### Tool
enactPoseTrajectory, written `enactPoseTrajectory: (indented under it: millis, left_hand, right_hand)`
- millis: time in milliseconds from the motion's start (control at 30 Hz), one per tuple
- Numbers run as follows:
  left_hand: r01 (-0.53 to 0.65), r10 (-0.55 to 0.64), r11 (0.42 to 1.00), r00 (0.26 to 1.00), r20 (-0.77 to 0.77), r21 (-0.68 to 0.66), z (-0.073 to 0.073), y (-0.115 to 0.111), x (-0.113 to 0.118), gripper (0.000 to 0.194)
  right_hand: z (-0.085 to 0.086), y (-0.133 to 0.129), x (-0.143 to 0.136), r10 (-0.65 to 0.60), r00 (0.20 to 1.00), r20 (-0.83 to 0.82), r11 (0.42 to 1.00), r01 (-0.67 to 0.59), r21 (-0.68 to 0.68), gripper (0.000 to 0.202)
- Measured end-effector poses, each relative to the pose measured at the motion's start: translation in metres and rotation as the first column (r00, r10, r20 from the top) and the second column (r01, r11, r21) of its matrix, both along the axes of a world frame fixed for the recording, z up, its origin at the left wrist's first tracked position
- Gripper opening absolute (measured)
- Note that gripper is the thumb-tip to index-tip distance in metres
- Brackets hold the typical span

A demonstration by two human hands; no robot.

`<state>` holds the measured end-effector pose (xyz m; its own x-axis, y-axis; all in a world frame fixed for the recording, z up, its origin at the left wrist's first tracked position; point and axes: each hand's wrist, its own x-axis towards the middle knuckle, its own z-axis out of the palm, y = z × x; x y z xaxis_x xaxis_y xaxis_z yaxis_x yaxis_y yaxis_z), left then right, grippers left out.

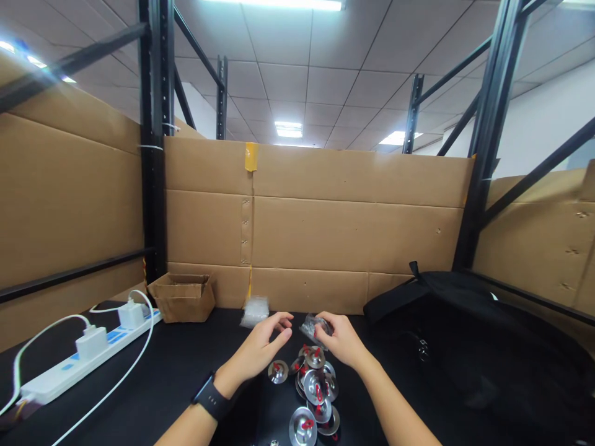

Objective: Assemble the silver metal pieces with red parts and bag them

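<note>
Cardboard panels (316, 229) between dark metal posts (151, 124); tiled ceiling (316, 80), lit strip light (297, 4).

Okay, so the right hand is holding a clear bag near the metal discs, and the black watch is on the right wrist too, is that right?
Not quite: the black watch is on the left wrist, as the head view shows. The right hand is indeed holding a clear bag near the metal discs.

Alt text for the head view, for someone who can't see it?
A person's right hand holds a clear plastic bag at a black table; the left hand is open, apparently empty. Nearer the camera lies a pile of metal discs with red parts; a cardboard box and power strip sit to the left, a black bag to the right.
</note>
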<state>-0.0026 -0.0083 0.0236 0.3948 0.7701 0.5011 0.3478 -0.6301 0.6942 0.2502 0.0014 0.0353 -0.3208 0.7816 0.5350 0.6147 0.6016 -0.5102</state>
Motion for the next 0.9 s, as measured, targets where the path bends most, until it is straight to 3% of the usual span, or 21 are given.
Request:
enactPoseTrajectory:
  millis: [167, 300, 433, 900]
  left_hand:
    - [-0.019, 0.025, 0.994, 0.998, 0.057, -0.111, -0.009, -0.001, 0.015, 0.037]
    - [-0.080, 0.080, 0.997, 0.989, -0.123, 0.003, -0.020, 0.003, 0.013, 0.046]
    - [-0.088, 0.089, 0.996, 0.944, -0.318, 0.018, -0.027, 0.005, 0.007, 0.048]
    - [0.024, -0.037, 0.999, 0.942, -0.333, -0.042, -0.020, 0.005, 0.004, 0.020]
  right_hand:
    - [0.003, -0.017, -0.017, 0.152, 0.987, 0.042, 0.987, -0.150, -0.052, 0.021]
    - [-0.001, -0.012, -0.018, 0.150, 0.986, -0.076, 0.981, -0.158, -0.111, 0.017]
    - [-0.007, -0.002, -0.010, 0.154, 0.980, -0.125, 0.964, -0.177, -0.199, 0.020]
    - [-0.007, 0.010, 0.012, 0.104, 0.994, -0.033, 0.979, -0.108, -0.171, 0.029]
